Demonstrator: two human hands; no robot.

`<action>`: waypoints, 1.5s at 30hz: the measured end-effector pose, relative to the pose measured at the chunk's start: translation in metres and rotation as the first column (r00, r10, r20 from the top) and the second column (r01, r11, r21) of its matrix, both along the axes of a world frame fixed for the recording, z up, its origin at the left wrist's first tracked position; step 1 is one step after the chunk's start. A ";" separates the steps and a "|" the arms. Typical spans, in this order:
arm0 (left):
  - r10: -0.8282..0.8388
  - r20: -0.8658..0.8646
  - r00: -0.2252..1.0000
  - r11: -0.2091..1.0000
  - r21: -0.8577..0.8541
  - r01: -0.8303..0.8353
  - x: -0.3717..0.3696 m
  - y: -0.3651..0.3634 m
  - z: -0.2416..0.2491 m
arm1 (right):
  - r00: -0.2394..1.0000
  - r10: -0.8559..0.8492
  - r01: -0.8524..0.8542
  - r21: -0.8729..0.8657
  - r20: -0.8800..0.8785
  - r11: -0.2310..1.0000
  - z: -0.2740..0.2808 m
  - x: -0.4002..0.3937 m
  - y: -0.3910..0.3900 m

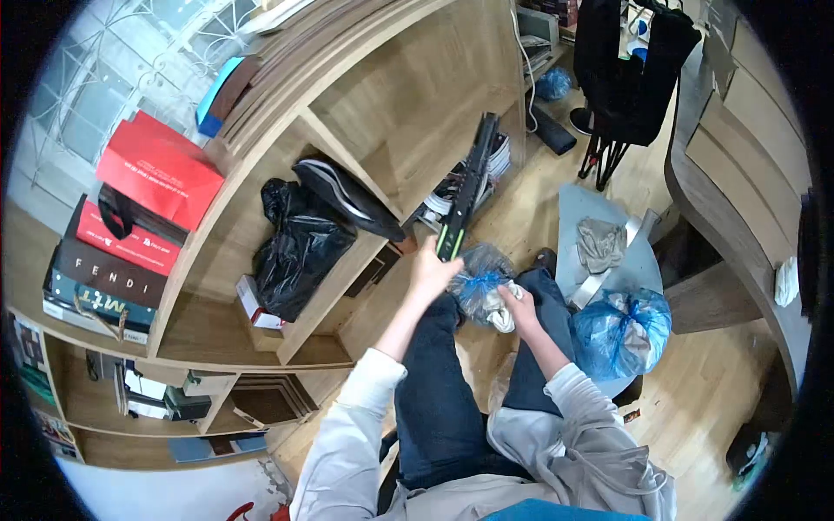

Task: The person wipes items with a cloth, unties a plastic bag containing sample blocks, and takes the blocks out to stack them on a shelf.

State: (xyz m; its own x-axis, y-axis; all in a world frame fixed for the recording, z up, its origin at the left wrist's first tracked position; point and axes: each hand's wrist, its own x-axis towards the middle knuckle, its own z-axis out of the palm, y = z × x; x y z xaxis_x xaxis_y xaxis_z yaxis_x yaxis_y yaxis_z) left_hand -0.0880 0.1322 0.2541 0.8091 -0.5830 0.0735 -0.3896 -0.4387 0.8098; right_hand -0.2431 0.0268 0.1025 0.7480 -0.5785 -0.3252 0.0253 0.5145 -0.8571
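Note:
My left hand (432, 274) is closed around the lower end of a long, narrow black object (472, 178) with green stripes near the grip. It slants up and away in front of the shelves; its exact kind I cannot make out. Bunched in the closed fingers of my right hand (519, 311) is a white cloth (501, 319). Just behind the cloth, between my knees, sits a tied clear plastic bag (478, 265) with a blue knot. A grey cloth (601, 244) lies on a light-blue bench (573, 208) to the right, with a full blue plastic bag (621, 334) at its near end.
A wooden shelf unit (300, 104) curves along the left, holding a black plastic bag (304, 247), a black shoe (347, 195) and a small box (258, 304). Red paper bags (161, 169) and books stand on it. A desk (738, 208) borders the right.

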 end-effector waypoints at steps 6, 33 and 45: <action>0.061 0.170 0.984 0.918 0.378 -0.122 0.155 -0.099 0.018 | 0.994 -0.017 0.013 -0.032 -0.106 0.999 -0.032 0.048 -0.008; 0.446 0.270 0.853 0.556 0.664 -0.501 0.426 -0.099 -0.151 | 0.955 0.266 -0.246 0.146 -0.135 0.958 -0.007 0.115 -0.029; 0.256 0.387 0.886 0.239 0.862 -0.446 0.464 -0.074 -0.153 | 0.950 0.288 -0.249 0.269 -0.119 0.930 -0.008 0.111 -0.030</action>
State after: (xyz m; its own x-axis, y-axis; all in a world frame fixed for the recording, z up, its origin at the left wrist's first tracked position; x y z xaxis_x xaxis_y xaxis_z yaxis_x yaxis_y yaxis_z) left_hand 0.3761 0.0582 0.1008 0.9862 -0.0009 -0.1654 -0.0453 -0.9631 -0.2652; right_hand -0.1320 -0.0031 0.0944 0.7935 -0.2492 -0.5552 -0.2650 0.6798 -0.6838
